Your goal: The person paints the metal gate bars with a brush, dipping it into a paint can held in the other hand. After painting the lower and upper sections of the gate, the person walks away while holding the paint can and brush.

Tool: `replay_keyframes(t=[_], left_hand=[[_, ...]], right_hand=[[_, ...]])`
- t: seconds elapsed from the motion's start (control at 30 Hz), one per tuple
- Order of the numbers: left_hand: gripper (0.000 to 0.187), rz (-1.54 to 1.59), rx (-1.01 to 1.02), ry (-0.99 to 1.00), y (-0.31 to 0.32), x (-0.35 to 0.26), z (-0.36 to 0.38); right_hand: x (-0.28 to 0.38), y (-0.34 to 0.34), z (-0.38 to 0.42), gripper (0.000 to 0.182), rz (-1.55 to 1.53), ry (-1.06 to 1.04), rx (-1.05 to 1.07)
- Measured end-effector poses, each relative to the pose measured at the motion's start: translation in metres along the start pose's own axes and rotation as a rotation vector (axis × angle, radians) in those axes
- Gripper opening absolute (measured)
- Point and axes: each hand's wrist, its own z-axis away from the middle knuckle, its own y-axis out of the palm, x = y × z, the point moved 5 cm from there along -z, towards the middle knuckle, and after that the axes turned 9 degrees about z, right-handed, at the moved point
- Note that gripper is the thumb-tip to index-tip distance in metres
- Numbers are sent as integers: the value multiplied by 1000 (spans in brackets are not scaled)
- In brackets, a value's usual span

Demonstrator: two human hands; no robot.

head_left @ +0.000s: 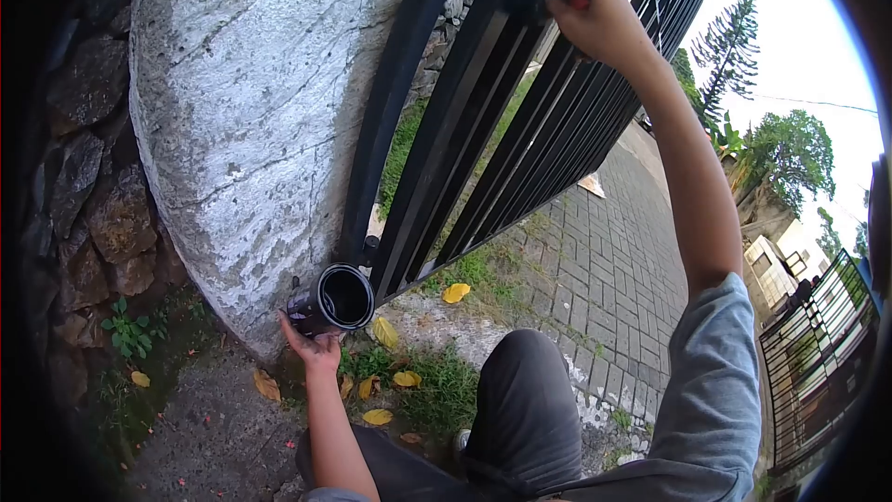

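- Grey sleeve (714, 367), four o'clock, points up, likely for reach.
- Right hand (604, 23), one o'clock, curls round something red (578, 2) beside black bars (472, 84).
- Left hand (316, 347), towards eight, cups an open can (325, 301), mouth apparently angled for access.

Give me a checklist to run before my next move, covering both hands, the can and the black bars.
1. Left hand supporting the can: ok, cupped against its underside.
2. Can uncovered: ok, its mouth shows with no lid on.
3. Enough left in the can: cannot tell, the inside is too dark.
4. Right hand at the black bars: ok, raised to their upper part.
5. Firm grip on the red object: cannot tell, fingers hide most of it.
6. Right hand clean: not ok, dark smears show.
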Motion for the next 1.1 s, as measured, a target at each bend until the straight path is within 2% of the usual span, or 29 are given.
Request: replay_keyframes(t=[0.03, 0.13, 0.17, 0.2, 0.27, 0.37, 0.4, 0.47, 0.53, 0.57, 0.6, 0.67, 0.7, 0.8, 0.9, 0.93, 1.0, 1.1], left_hand=[[80, 1, 11, 7, -1, 0, -1], [80, -5, 38, 20, -2, 1, -3], [80, -13, 41, 20, -3, 1, -3], [80, -19, 44, 19, -4, 1, -3], [80, -8, 30, 20, -7, 0, -5], [79, 5, 16, 26, -8, 1, -7], [79, 8, 8, 31, -7, -1, -5], [78, 35, 4, 21, -3, -2, -3], [79, 61, 31, -5, -3, -2, -1], [81, 75, 65, -20, -2, -1, -3], [83, 87, 100, -33, -1, -3, -4], [80, 60, 99, -8, -1, -3, -3], [79, 48, 97, 4, -1, -4, -3], [78, 42, 48, 35, -7, -7, -5], [77, 126, 142, -38, 0, -7, -2], [77, 114, 145, -30, 0, -7, -1], [77, 95, 152, -6, 2, -7, 0], [77, 77, 59, -5, 1, -9, 3]], right_hand=[[-1, -2, -3, 27, 29, -119, -152], [-14, -16, -11, 26, 49, 148, -211], [-5, -14, -5, 26, 44, 141, -165], [11, -4, -4, 26, 191, -56, -144], [19, 6, 1, 27, -3, -141, -6], [-2, 1, -8, 26, -145, 294, -73], [6, -13, -11, 26, 90, 58, -347], [7, 5, 6, 24, 9, 34, -191], [32, 37, 36, 23, -70, -74, 85], [57, 41, 54, 15, -210, 6, 200], [68, 42, 63, 15, -166, -44, 139], [53, 37, 65, 14, -206, 164, 6], [49, 30, 64, 15, -93, 152, -142], [64, 39, 78, 14, -169, 57, 1], [63, 43, 79, 13, -198, 96, 69], [55, 31, 73, 13, -215, 110, -77], [48, 25, 71, 13, -121, 209, -63], [77, 57, 100, 14, -297, 5, 230]])
